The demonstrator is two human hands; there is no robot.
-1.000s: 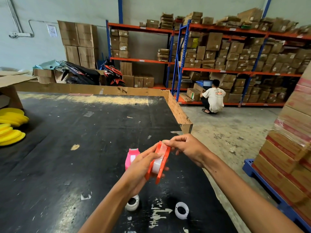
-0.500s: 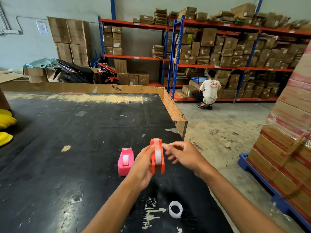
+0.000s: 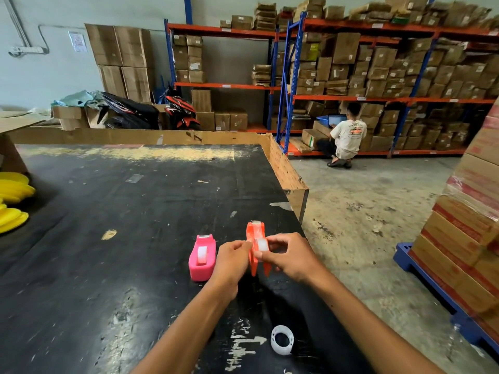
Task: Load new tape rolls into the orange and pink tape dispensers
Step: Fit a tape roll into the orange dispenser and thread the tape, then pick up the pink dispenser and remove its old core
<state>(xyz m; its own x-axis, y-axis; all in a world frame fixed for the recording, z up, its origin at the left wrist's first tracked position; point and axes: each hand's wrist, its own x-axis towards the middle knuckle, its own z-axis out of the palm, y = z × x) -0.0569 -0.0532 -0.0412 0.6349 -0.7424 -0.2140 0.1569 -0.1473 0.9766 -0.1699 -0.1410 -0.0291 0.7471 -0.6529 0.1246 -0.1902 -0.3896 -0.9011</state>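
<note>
Where it was held up earlier, both hands (image 3: 270,255) now pinch the orange dispenser (image 3: 256,236) beside the pink dispenser (image 3: 202,259).

A black, scuffed worktable (image 3: 135,211) fills the near side, edged along its back and right with cardboard sheeting (image 3: 167,136). Behind it a pale wall (image 3: 40,76) carries a conduit and a posted notice (image 3: 77,41). Tall cardboard boxes (image 3: 121,60) stand stacked against that wall. Orange-and-blue pallet racking (image 3: 351,98) runs to the right, crammed with cartons. A person (image 3: 347,136) crouches at its lowest shelf. The concrete floor (image 3: 364,211) is stained. Wrapped cartons sit on a blue pallet (image 3: 421,276) at far right. Yellow discs (image 3: 13,201) lie at the table's left edge.
</note>
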